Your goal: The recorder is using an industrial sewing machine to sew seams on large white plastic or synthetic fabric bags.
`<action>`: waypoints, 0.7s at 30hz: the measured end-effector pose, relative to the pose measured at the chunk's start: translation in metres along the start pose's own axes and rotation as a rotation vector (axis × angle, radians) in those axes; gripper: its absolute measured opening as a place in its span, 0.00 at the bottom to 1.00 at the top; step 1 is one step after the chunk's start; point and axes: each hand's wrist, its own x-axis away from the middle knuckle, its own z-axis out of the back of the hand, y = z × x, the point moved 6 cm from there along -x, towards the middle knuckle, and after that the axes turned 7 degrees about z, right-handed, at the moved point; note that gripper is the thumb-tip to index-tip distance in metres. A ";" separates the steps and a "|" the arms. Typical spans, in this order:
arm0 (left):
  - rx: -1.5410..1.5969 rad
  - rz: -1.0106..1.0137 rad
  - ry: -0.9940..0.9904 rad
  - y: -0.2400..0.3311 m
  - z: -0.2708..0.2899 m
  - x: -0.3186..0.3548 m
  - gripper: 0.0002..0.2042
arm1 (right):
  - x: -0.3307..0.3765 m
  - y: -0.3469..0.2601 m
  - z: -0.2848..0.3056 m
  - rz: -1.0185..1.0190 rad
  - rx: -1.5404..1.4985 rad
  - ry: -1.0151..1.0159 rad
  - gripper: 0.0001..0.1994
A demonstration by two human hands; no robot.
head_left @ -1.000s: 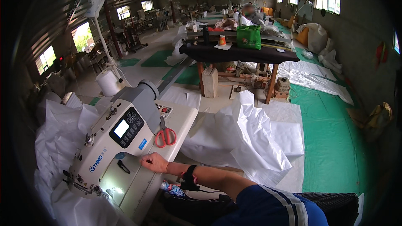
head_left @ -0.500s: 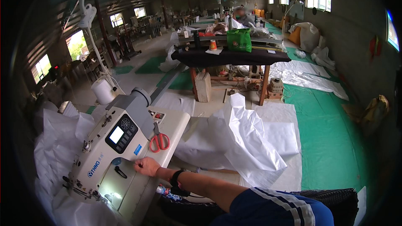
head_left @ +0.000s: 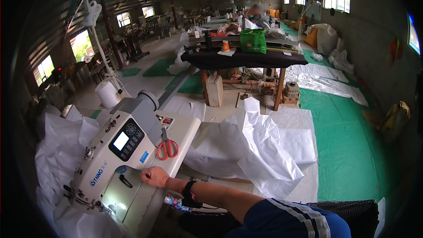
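Note:
My right hand [head_left: 155,176] rests on the bed of a white and grey sewing machine [head_left: 102,154], its fingers curled closed. Whatever lies within the fingers, if anything, is hidden. Beside the hand, under the machine's arm, is a black lever [head_left: 125,181]. Red-handled scissors [head_left: 168,150] lie on the machine table [head_left: 187,134] just beyond the hand. A lamp lights the needle area near the machine's head. White sheet material [head_left: 66,145] bunches up left of the machine. My left hand is out of view.
A pile of white sheeting [head_left: 264,150] lies right of the machine table. Farther off stands a dark-covered table [head_left: 246,61] with a green bag [head_left: 253,41]. A white thread cone [head_left: 108,93] sits behind the machine. Green sheeting [head_left: 343,145] covers the floor at right. Another person sits far back.
The view has shifted very slightly. My right hand stays at the same spot on the machine bed, fingers still curled.

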 end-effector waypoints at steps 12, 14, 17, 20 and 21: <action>0.105 0.178 -0.254 -0.004 -0.003 -0.001 0.22 | 0.001 0.002 -0.003 0.040 0.007 -0.012 0.08; 0.103 0.168 -0.235 -0.003 -0.002 -0.001 0.22 | 0.002 0.003 -0.004 0.011 0.021 -0.027 0.08; 0.093 0.207 -0.240 -0.003 -0.002 -0.002 0.22 | 0.003 0.001 -0.002 0.018 0.020 -0.023 0.07; 0.090 0.231 -0.243 0.001 0.001 -0.003 0.22 | 0.003 -0.001 -0.001 0.022 0.011 -0.025 0.07; 0.088 0.237 -0.246 0.002 0.002 -0.004 0.22 | 0.002 -0.003 0.000 0.049 0.003 -0.013 0.07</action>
